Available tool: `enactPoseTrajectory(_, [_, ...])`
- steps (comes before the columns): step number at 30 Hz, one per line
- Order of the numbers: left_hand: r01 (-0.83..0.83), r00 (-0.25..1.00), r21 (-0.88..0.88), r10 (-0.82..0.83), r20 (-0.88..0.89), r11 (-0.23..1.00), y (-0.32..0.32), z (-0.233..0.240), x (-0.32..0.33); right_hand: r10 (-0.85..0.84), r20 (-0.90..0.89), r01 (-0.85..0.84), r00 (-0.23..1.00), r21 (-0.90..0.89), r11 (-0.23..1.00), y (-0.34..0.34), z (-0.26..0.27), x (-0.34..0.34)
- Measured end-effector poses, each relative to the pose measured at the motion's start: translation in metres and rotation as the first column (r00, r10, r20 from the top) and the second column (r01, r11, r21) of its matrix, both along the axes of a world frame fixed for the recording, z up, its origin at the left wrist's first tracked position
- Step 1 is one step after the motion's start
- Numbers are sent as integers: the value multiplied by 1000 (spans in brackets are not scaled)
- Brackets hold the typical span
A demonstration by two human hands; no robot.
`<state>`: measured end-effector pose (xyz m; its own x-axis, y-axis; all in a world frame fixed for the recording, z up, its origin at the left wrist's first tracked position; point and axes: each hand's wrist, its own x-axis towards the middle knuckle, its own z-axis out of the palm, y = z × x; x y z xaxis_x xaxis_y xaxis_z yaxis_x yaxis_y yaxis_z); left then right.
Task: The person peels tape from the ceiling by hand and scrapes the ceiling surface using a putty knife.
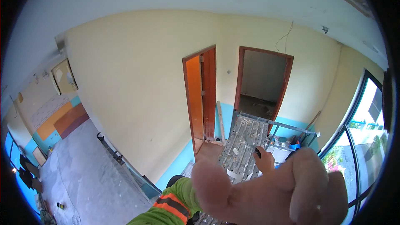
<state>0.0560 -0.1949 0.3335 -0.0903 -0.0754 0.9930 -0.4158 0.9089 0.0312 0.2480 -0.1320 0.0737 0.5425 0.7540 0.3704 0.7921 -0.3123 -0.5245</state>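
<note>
Very close to the camera, my left hand (268, 197) is raised, blurred, with its thumb apart from the curled fingers. Nothing shows in it. A green sleeve with an orange and dark band (172, 207) lies behind its thumb. Farther down, my right hand (266, 161) grips the black handle of a scraper (257, 152). The thin blade, hard to make out, points up and left over a ribbed metal scaffold platform (240, 132). Pale flakes and scraps (234, 174) litter the platform around it. My left hand hides part of the right forearm.
A metal rail (281, 123) borders the platform's far end. Beyond stand an open doorway (261, 78) and an orange door (194, 90). Thin wires (286, 42) hang from above. Windows (359, 137) line the right side. A can (60, 206) rests on the floor at lower left.
</note>
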Motion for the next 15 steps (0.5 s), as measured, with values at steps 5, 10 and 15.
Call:
enactPoseTrajectory(5, [-241,921,-12,225,-317,970,55,-12,-3,66,136,-71,989,33,997,2,-22,21])
enactPoseTrajectory(10, [-680,390,190,569,-724,709,144,-92,17,3,25,-7,1000,157,988,-12,12,6])
enactPoseTrajectory(15, [-695,-442,549,326,-836,465,208,-232,25,-20,123,-34,992,425,905,-34,48,7])
